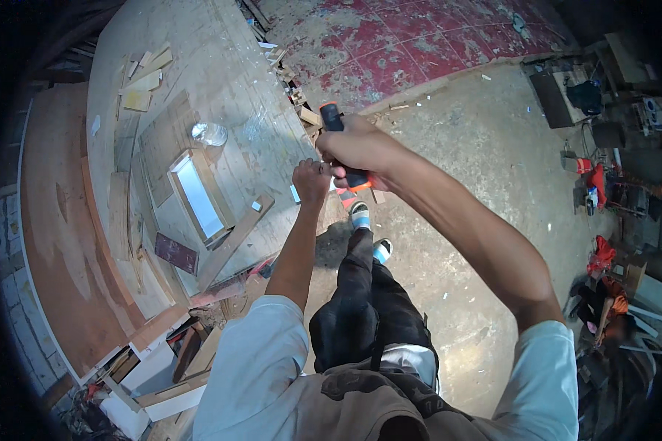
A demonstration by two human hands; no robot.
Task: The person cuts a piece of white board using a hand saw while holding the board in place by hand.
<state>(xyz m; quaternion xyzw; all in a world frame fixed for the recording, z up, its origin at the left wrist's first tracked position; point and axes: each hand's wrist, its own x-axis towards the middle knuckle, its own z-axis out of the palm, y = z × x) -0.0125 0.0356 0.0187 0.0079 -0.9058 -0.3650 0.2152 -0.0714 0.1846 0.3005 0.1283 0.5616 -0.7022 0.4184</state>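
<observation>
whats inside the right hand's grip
The right hand is wrapped around a black-and-orange handheld tool, whose two ends show past the hand. Its middle is covered by the hand, so that part cannot be seen.

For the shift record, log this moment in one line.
Right hand: gripping black-and-orange tool | Left hand: curled beside it, contents hidden | Table at left: wood-framed white panel, maroon block
</observation>
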